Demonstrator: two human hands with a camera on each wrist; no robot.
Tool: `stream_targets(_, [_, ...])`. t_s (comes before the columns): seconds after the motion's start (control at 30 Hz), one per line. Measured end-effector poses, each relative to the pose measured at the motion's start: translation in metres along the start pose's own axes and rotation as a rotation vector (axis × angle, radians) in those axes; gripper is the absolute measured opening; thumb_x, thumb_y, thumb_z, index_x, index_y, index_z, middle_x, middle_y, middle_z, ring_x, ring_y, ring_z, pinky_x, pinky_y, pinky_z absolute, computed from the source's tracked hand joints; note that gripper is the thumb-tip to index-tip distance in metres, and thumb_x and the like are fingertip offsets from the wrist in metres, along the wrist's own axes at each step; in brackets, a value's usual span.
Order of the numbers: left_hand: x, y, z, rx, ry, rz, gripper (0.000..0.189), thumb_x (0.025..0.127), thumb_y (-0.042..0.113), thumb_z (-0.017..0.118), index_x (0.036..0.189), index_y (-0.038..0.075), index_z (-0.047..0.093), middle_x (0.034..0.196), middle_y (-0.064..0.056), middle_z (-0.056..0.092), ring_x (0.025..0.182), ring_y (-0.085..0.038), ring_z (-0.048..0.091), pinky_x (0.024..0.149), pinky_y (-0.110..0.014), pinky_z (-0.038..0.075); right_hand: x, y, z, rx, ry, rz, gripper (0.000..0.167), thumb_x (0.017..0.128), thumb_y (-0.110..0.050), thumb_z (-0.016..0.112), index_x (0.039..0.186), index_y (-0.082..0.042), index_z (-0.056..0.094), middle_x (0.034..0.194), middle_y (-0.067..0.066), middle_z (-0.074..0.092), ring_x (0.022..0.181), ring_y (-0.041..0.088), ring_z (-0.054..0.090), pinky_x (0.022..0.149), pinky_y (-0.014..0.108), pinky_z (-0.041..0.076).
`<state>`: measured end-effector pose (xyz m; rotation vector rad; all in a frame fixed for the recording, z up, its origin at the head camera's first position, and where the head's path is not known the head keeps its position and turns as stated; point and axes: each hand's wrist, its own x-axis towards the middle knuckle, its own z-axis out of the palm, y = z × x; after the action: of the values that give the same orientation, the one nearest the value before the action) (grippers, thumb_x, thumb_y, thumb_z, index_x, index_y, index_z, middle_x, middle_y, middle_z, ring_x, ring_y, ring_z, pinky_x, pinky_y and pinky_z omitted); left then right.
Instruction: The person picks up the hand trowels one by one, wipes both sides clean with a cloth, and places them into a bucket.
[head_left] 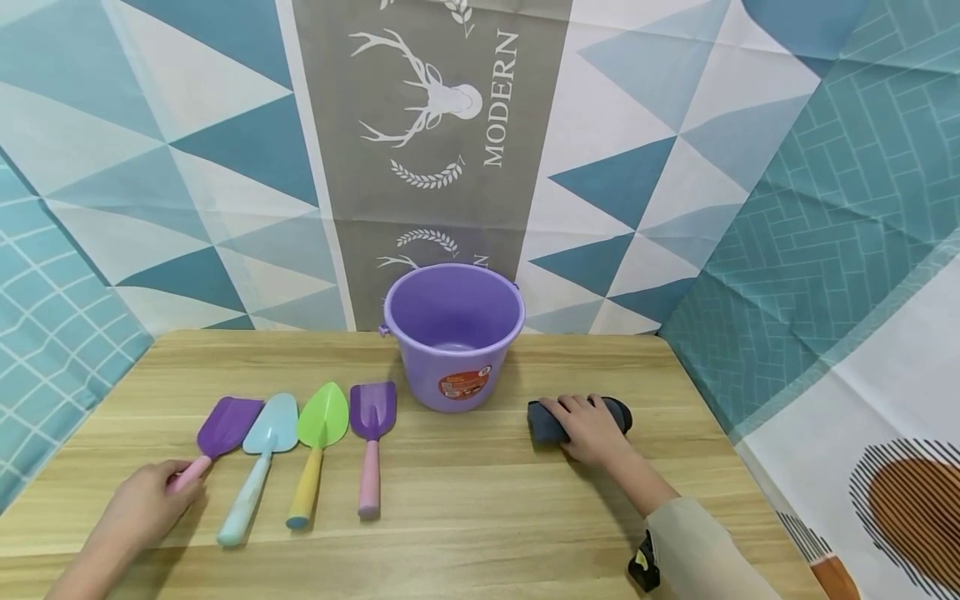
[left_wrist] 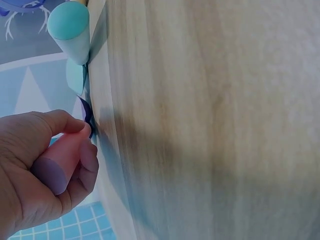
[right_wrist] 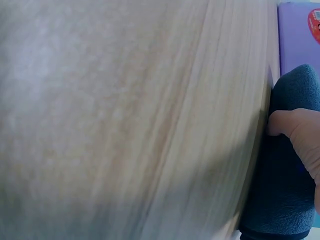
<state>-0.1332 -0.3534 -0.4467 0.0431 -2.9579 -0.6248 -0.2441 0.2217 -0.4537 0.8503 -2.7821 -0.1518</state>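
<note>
My left hand (head_left: 146,504) grips the pink handle of a purple toy shovel (head_left: 227,423) at the left of the table, thumb and fingers curled round it in the left wrist view. To its right lie a light blue trowel (head_left: 272,425), a green trowel with a yellow handle (head_left: 324,417) and another purple shovel with a pink handle (head_left: 373,408). At the right, my right hand (head_left: 588,429) holds a dark blue-grey rolled cloth (head_left: 546,425) from above. The right wrist view shows its fuzzy surface (right_wrist: 285,185) and the thumb pressed along its side.
A purple bucket (head_left: 420,367) with a red label stands at the back middle of the wooden table (head_left: 465,517), close to the patterned cloth backdrop (head_left: 630,100). More patterned cloth hangs along the left and right sides. A black strap (head_left: 643,565) is on my right wrist.
</note>
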Motion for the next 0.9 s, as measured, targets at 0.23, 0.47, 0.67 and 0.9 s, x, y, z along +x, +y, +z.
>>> stream_targets(0.23, [-0.003, -0.004, -0.001, -0.007, 0.042, 0.015, 0.039, 0.086, 0.015, 0.062, 0.104, -0.019, 0.057, 0.088, -0.035, 0.062, 0.078, -0.050, 0.059, 0.069, -0.058, 0.046, 0.000, 0.002, 0.003, -0.029, 0.042, -0.013, 0.066, 0.073, -0.021, 0.079, 0.132, -0.020, 0.049, 0.113, 0.007, 0.062, 0.106, 0.028, 0.058, 0.087, 0.053, 0.045])
stream_targets(0.47, [-0.005, -0.001, -0.010, -0.002, 0.067, 0.023, 0.038, 0.085, 0.013, 0.061, 0.105, -0.018, 0.057, 0.082, -0.031, 0.062, 0.070, -0.037, 0.059, 0.063, -0.054, 0.047, -0.002, 0.006, 0.004, -0.055, 0.107, -0.033, 0.063, 0.072, -0.013, 0.078, 0.129, -0.023, 0.052, 0.112, 0.006, 0.062, 0.105, 0.026, 0.058, 0.085, 0.051, 0.046])
stream_targets(0.67, [-0.008, 0.005, -0.015, 0.010, 0.119, 0.043, 0.035, 0.081, 0.011, 0.063, 0.102, -0.016, 0.060, 0.080, -0.027, 0.063, 0.065, -0.029, 0.055, 0.059, -0.047, 0.046, -0.006, 0.012, 0.000, -0.053, 0.151, -0.032, 0.063, 0.071, -0.010, 0.077, 0.128, -0.025, 0.054, 0.112, 0.006, 0.061, 0.104, 0.026, 0.058, 0.084, 0.051, 0.046])
stream_targets(0.9, [-0.011, 0.015, -0.023, 0.015, 0.098, 0.041, 0.035, 0.079, 0.010, 0.068, 0.105, -0.013, 0.061, 0.078, -0.020, 0.062, 0.064, -0.020, 0.047, 0.055, -0.034, 0.039, -0.009, 0.016, -0.013, -0.031, 0.168, -0.021, 0.069, 0.067, -0.009, 0.081, 0.129, -0.024, 0.054, 0.113, 0.008, 0.061, 0.103, 0.028, 0.057, 0.087, 0.052, 0.045])
